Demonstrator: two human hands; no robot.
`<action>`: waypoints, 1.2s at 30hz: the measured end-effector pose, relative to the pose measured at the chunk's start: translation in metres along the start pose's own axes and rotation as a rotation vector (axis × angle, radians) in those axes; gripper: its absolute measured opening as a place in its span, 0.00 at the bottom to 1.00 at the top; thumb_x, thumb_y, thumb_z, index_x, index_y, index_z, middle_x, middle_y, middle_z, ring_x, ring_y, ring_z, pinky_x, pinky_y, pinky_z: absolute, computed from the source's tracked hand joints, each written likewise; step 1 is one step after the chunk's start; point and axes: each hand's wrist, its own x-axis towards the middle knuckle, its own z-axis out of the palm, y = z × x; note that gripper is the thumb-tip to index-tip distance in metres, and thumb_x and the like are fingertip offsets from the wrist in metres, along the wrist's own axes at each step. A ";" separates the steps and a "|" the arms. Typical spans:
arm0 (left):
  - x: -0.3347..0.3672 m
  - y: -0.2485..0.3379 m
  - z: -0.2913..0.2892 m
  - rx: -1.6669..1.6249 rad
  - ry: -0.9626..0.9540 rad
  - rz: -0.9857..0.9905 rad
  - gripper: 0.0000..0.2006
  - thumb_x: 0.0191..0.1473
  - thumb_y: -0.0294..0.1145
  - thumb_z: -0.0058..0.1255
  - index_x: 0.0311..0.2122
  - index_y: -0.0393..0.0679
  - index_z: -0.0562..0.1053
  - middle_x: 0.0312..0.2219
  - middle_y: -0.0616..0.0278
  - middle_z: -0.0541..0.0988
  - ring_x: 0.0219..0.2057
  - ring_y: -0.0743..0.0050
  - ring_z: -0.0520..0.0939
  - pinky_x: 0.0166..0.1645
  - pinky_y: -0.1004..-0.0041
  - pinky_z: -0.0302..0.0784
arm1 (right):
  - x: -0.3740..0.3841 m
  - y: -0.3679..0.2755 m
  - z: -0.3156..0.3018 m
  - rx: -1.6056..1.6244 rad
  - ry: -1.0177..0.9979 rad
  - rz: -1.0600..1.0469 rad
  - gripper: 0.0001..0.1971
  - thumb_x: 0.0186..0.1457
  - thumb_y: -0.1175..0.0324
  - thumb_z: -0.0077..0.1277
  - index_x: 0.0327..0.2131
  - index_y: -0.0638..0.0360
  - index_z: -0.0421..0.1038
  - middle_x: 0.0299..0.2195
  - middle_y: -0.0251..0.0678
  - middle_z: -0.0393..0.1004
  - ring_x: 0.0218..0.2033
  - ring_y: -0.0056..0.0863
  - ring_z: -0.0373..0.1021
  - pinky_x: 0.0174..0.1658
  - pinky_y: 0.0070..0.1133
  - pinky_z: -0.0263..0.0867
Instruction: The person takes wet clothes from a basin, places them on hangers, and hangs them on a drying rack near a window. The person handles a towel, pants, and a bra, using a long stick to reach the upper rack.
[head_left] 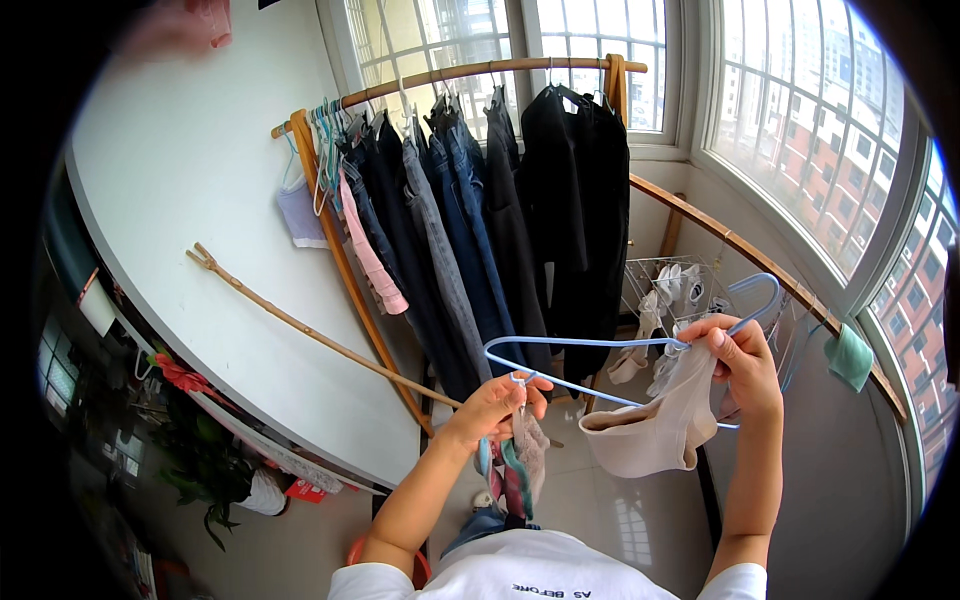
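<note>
My right hand [738, 362] is closed around the neck of a light blue hanger [585, 341], its hook standing up past my fingers. The same hand pinches a beige undergarment [650, 430], which droops against the hanger's lower bar. To the left, my left hand [497, 408] is closed on a bunch of small cloths [520, 465] in teal, dark pink and greyish beige. They dangle below my fingers, and their exact kind cannot be made out. The hanger's free left end reaches just above my left hand, with a small blue piece showing at the fingertips.
A wooden rack [490, 68] ahead carries dark trousers [460, 220], black clothes [575, 190] and several spare hangers [325, 130]. A forked stick [300, 325] leans across at left. On the right are a wooden rail [740, 245], a green cloth [849, 358] and a wire drying rack [660, 285].
</note>
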 end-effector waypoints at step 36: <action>0.075 0.073 0.060 0.484 0.265 -0.175 0.08 0.58 0.33 0.42 0.34 0.39 0.70 0.12 0.77 0.60 0.09 0.93 0.55 0.13 0.85 0.47 | -0.002 0.079 0.091 -0.564 0.346 -0.782 0.11 0.40 0.81 0.53 0.32 0.65 0.67 0.29 0.41 0.69 0.27 0.35 0.68 0.29 0.24 0.64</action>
